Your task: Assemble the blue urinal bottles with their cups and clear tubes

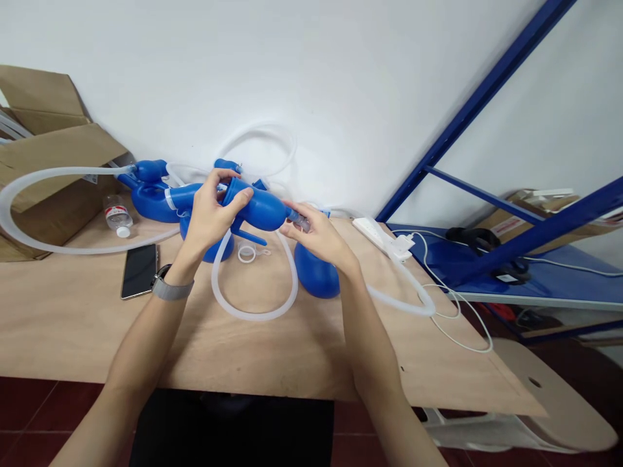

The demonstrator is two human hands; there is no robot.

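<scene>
Both my hands hold a blue plastic bottle-like vessel point(263, 209) above the table, tilted sideways, with a blue handle below it. My left hand point(217, 204) grips its wide end, thumb on top. At the narrow end, the fingers of my right hand point(314, 230) are closed around a clear connector point(300, 220). A translucent hose point(256, 316) loops on the table below. Close by lie a small white ring point(246, 253) and, under my right wrist, another blue vessel point(318, 272). More blue vessels point(156, 202) with hoses lie to the left.
A black phone point(139, 271) and a water bottle point(117, 216) are on the wooden table point(253, 357) at left, beside an open cardboard box point(53, 152). A white power strip point(382, 239) with cables lies at right, near a blue metal shelf point(467, 259). A stool point(555, 395) stands below.
</scene>
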